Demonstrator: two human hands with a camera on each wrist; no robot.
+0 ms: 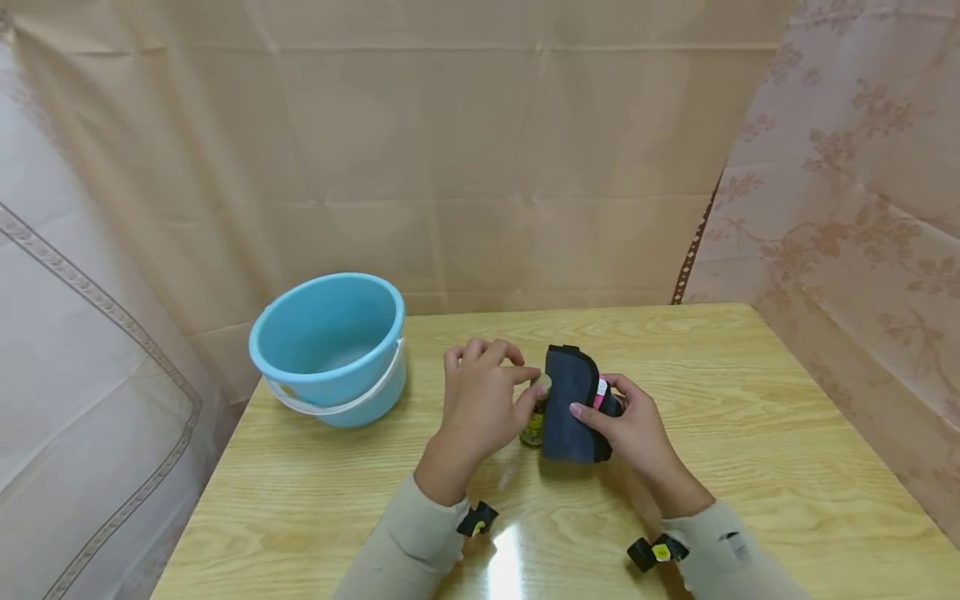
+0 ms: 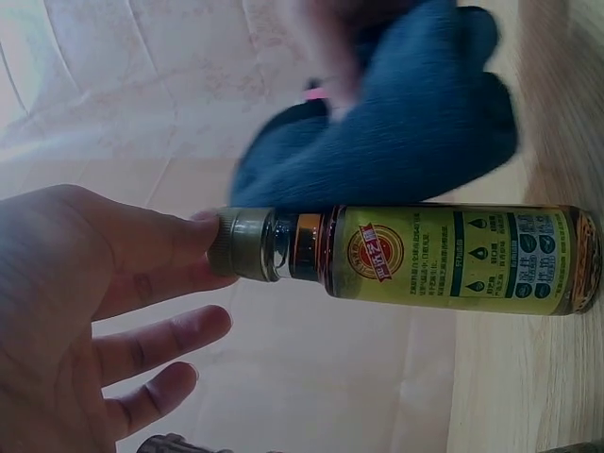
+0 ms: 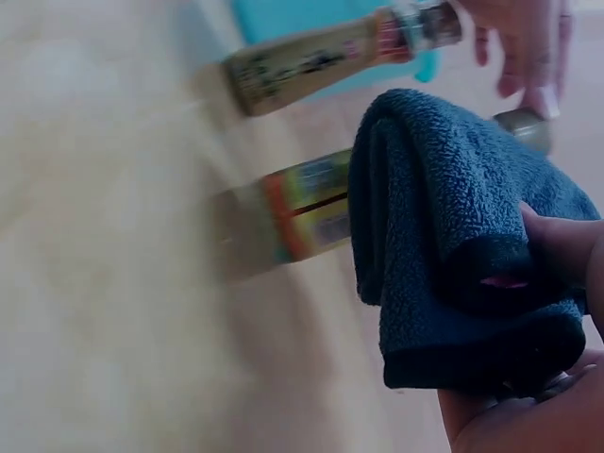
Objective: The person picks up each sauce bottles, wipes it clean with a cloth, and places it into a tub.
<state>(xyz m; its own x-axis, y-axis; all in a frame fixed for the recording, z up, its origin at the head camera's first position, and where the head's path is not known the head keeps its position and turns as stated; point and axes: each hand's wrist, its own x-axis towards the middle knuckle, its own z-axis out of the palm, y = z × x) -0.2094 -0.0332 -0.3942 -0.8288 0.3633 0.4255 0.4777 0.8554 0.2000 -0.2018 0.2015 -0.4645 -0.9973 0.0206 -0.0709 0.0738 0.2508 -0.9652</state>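
Observation:
A small glass bottle (image 2: 444, 260) with a yellow-green label and a gold-toned cap stands upright on the table. My left hand (image 1: 483, 404) pinches its cap between thumb and forefinger, the other fingers spread apart. My right hand (image 1: 641, 429) grips a folded dark blue towel (image 1: 567, 417) with black edging, thumb on the near side. A pink and white tag (image 1: 600, 392) peeks from its fold. The towel is held right beside the bottle and hides part of it in the right wrist view. There a second bottle (image 3: 311, 64) with a beige label appears near the left hand.
To the left on the wooden table (image 1: 750, 467) stands a light blue bucket (image 1: 360, 408) with its white handle (image 1: 352, 407) lowered at the front. Beige cloth (image 1: 480, 167) hangs behind the table, and patterned cloth (image 1: 862, 208) hangs at the right.

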